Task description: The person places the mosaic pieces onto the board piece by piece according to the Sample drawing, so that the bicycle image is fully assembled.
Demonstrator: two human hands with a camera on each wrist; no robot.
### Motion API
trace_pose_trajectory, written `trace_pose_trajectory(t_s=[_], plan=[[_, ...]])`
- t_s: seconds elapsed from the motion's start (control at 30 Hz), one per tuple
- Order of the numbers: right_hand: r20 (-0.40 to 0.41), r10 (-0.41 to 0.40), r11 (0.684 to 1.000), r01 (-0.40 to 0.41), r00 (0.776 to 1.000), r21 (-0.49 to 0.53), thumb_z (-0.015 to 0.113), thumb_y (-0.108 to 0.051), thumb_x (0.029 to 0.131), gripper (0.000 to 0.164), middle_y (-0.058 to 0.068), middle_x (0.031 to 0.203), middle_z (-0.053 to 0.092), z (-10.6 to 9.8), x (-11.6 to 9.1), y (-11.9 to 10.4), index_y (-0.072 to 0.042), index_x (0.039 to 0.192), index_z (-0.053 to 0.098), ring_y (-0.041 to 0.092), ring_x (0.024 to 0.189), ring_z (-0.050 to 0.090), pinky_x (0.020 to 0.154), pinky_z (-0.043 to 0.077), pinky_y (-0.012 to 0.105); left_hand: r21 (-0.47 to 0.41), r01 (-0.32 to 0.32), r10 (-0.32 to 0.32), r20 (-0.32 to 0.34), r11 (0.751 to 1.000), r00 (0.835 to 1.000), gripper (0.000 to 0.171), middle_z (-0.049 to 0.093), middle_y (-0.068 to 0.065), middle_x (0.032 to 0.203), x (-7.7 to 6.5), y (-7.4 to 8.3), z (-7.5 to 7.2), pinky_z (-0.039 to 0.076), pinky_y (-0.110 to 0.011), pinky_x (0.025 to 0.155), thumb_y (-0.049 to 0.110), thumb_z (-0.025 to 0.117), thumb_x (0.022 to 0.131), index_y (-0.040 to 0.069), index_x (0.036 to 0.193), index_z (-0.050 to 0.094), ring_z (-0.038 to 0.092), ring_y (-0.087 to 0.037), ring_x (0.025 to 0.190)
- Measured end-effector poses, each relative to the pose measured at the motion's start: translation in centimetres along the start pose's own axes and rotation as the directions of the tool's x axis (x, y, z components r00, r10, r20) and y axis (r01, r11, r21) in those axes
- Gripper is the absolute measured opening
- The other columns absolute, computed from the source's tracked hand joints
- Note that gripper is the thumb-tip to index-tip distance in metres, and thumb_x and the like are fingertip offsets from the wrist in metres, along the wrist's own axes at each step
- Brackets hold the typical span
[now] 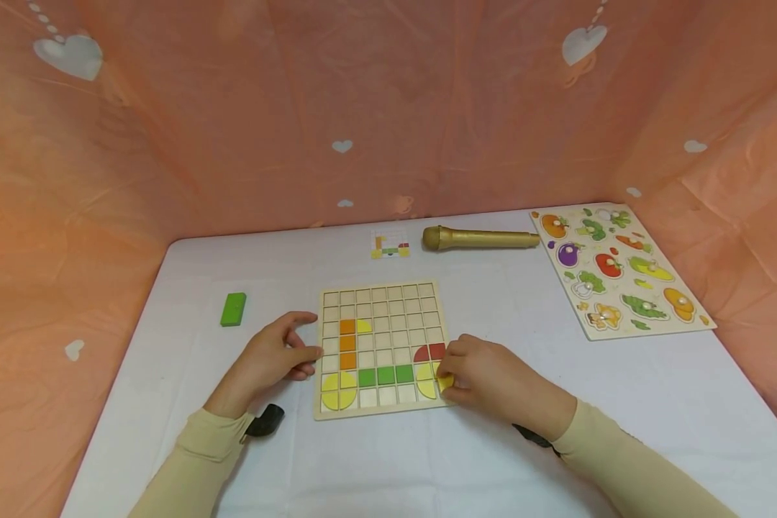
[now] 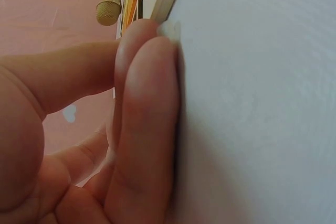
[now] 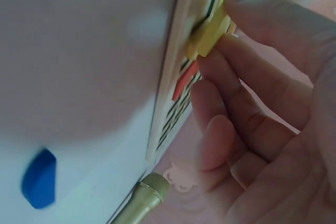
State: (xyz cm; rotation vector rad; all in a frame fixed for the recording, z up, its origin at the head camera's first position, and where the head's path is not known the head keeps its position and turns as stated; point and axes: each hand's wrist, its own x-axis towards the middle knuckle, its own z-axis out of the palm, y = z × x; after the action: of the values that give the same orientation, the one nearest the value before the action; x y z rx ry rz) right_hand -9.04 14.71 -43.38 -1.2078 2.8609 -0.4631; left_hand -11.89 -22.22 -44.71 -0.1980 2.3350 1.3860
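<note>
A wooden grid board (image 1: 385, 338) lies on the white table with coloured pieces set in its cells. My right hand (image 1: 485, 374) pinches a yellow quarter-circle piece (image 3: 212, 34) between thumb and fingers at the board's lower right corner. Just above it are red pieces (image 1: 422, 353). Beside the board's left edge, my left hand (image 1: 272, 357) holds nothing, its fingertips touching the edge. Orange squares (image 1: 347, 343) form a column on the left, with a yellow quarter (image 1: 363, 326) at its top. Green squares (image 1: 385, 375) run between the lower corners; yellow quarters (image 1: 339, 391) make a circle at lower left.
A small pattern card (image 1: 390, 244) lies behind the board, next to a gold microphone (image 1: 479, 239). A vegetable puzzle board (image 1: 621, 277) rests at the right. Green blocks (image 1: 233, 309) lie at the left. A blue object (image 3: 39, 179) shows in the right wrist view.
</note>
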Motion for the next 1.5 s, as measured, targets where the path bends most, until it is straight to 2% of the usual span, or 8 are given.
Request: trace_pose_trajectory(t_s=[0.2, 0.43, 0.6, 1.07, 1.33, 1.5], plan=[[-0.022, -0.020, 1.000, 0.020, 1.000, -0.019, 0.092, -0.017, 0.083, 0.017, -0.009, 0.089, 0.065, 0.5, -0.2, -0.2, -0.018, 0.092, 0.079, 0.007, 0.084, 0.055, 0.071, 0.054, 0.022, -0.009, 0.000, 0.000, 0.001, 1.000, 1.000, 0.070, 0.058, -0.012, 0.096, 0.0, 0.0, 0.0, 0.067, -0.028, 0.070, 0.016, 0.083, 0.097, 0.015, 0.158, 0.048, 0.075, -0.020, 0.074], [0.003, 0.009, 1.000, -0.009, 1.000, -0.014, 0.093, -0.021, 0.084, 0.018, -0.009, 0.092, 0.066, 0.5, -0.3, -0.5, -0.018, 0.096, 0.080, 0.007, 0.087, 0.056, 0.073, 0.056, 0.023, -0.007, 0.001, -0.001, 0.002, 1.000, 1.000, 0.070, 0.058, -0.012, 0.096, 0.0, 0.0, 0.0, 0.067, -0.028, 0.070, 0.016, 0.083, 0.097, 0.015, 0.157, 0.049, 0.075, -0.020, 0.074], [-0.005, 0.039, 0.999, -0.039, 0.999, 0.000, 0.092, -0.016, 0.083, 0.017, -0.009, 0.095, 0.068, 0.4, -0.5, -0.3, -0.018, 0.097, 0.081, 0.008, 0.090, 0.058, 0.075, 0.058, 0.025, -0.007, 0.004, -0.004, -0.001, 1.000, 1.000, 0.069, 0.058, -0.013, 0.096, 0.0, 0.0, -0.1, 0.067, -0.029, 0.070, 0.016, 0.083, 0.097, 0.016, 0.157, 0.049, 0.075, -0.021, 0.074], [-0.009, 0.028, 1.000, -0.028, 1.000, 0.004, 0.090, -0.010, 0.082, 0.018, -0.009, 0.093, 0.067, 0.4, -0.4, -0.2, -0.018, 0.094, 0.080, 0.008, 0.087, 0.057, 0.074, 0.057, 0.024, 0.000, 0.004, -0.004, -0.005, 1.000, 1.000, 0.070, 0.059, -0.013, 0.097, 0.0, 0.1, 0.0, 0.067, -0.029, 0.069, 0.016, 0.083, 0.097, 0.015, 0.158, 0.049, 0.075, -0.020, 0.073], [-0.018, 0.085, 0.996, -0.086, 0.996, -0.008, 0.090, -0.012, 0.086, 0.016, -0.010, 0.098, 0.071, -0.7, -1.5, 0.8, -0.018, 0.098, 0.082, 0.009, 0.095, 0.063, 0.081, 0.062, 0.029, 0.007, 0.001, -0.001, -0.008, 1.000, 1.000, 0.072, 0.058, -0.012, 0.096, 0.0, 0.1, 0.1, 0.067, -0.029, 0.068, 0.017, 0.084, 0.096, 0.016, 0.158, 0.048, 0.074, -0.019, 0.073], [-0.007, 0.186, 0.983, -0.186, 0.983, 0.002, 0.092, -0.015, 0.085, 0.018, -0.010, 0.099, 0.070, -1.5, -3.4, 2.0, -0.019, 0.099, 0.081, 0.008, 0.093, 0.061, 0.079, 0.062, 0.030, 0.015, 0.002, -0.002, -0.007, 1.000, 1.000, 0.071, 0.058, -0.012, 0.096, 0.1, 0.1, 0.0, 0.067, -0.029, 0.069, 0.016, 0.084, 0.096, 0.015, 0.158, 0.049, 0.075, -0.019, 0.073]])
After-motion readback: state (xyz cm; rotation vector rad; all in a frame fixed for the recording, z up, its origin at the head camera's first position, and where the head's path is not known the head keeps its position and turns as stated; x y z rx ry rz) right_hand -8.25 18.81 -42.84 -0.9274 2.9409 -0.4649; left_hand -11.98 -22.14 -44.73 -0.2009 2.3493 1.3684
